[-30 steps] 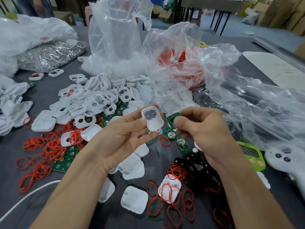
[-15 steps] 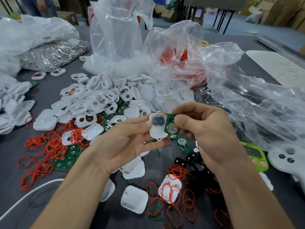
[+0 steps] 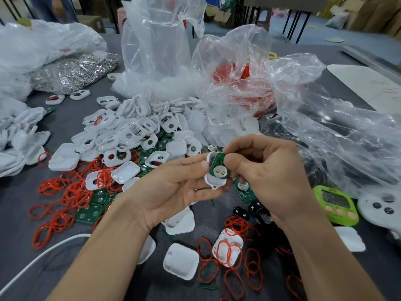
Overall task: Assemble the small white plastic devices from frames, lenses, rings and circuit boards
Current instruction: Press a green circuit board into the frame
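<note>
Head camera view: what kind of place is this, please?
Probably a small assembly workshop: heaps of white frames and red rings on a grey table, parts in big plastic bags, cartons behind.

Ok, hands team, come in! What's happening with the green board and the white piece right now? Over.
Left hand grips white frame. Right hand pinches green circuit board, held against the frame. Nothing seen between them.
</note>
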`<state>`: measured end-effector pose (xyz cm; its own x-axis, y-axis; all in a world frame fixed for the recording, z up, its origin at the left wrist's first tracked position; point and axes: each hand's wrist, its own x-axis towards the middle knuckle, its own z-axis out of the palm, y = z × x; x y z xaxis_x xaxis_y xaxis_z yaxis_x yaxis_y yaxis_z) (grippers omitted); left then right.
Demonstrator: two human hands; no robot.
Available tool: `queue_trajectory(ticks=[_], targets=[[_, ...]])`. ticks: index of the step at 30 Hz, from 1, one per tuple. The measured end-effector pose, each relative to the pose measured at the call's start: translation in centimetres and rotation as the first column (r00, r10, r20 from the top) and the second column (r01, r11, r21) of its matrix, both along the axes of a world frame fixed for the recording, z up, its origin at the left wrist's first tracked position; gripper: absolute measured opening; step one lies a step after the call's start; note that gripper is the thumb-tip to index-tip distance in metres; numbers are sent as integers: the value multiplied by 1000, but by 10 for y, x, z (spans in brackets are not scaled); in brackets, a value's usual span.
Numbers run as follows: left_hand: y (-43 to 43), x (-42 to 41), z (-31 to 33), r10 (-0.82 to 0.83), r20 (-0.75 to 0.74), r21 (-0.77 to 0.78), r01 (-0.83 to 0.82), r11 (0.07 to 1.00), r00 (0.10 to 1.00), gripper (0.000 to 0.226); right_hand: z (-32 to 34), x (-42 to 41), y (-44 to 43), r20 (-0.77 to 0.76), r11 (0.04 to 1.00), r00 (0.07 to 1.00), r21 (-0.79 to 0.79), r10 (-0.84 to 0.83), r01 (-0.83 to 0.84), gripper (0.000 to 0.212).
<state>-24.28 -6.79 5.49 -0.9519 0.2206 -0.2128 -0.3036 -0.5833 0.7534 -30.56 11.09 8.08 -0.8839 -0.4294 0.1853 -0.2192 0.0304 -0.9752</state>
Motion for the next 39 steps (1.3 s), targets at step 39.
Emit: queue_trajectory(ticks=[39], targets=[[2, 1, 0, -57, -62, 44, 60, 997, 996, 35, 1, 10, -3, -305, 966, 938, 144, -162, 214, 17]])
